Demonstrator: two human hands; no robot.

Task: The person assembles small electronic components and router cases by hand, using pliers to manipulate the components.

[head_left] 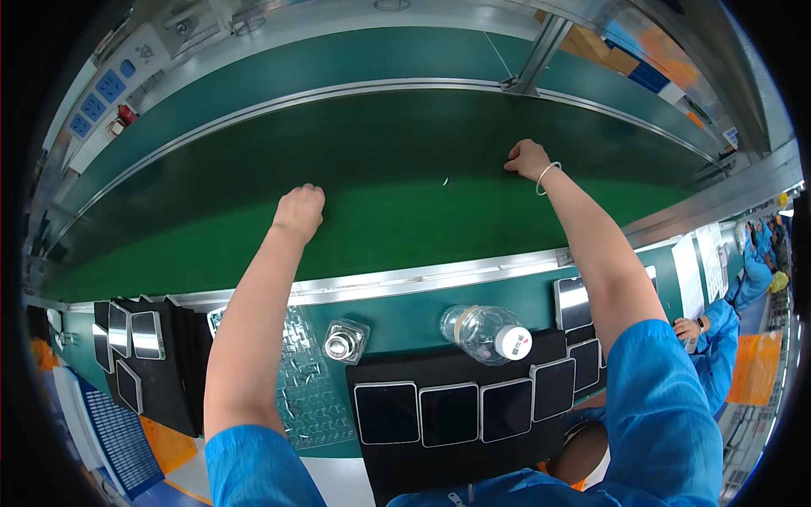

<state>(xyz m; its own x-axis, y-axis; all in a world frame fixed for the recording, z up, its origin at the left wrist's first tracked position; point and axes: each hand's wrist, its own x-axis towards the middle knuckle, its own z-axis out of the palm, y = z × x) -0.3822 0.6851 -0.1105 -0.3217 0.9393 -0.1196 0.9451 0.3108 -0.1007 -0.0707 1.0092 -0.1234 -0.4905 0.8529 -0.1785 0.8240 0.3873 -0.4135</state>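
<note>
Both my arms reach over a silvery rail onto a green conveyor belt (pixel 397 220). My left hand (pixel 302 209) is closed in a loose fist low over the belt, left of the middle; its fingertips are hidden. Farther out and to the right, my right hand (pixel 528 159) has thumb and fingers drawn together in a pinch. Whatever either hand holds, if anything, cannot be made out. A white band (pixel 547 178) circles my right wrist. Between the hands, nearer the right one, a tiny white sliver (pixel 446 181) lies on the belt.
Before the metal rail (pixel 422 279) are a clear bottle (pixel 481 330), a small jar (pixel 341 342), a clear plastic tray (pixel 312 397) and dark-screened devices (pixel 387 412) on black foam. More devices (pixel 148 335) lie left. A metal post (pixel 541 55) stands behind; a co-worker's sleeve (pixel 714 346) is right.
</note>
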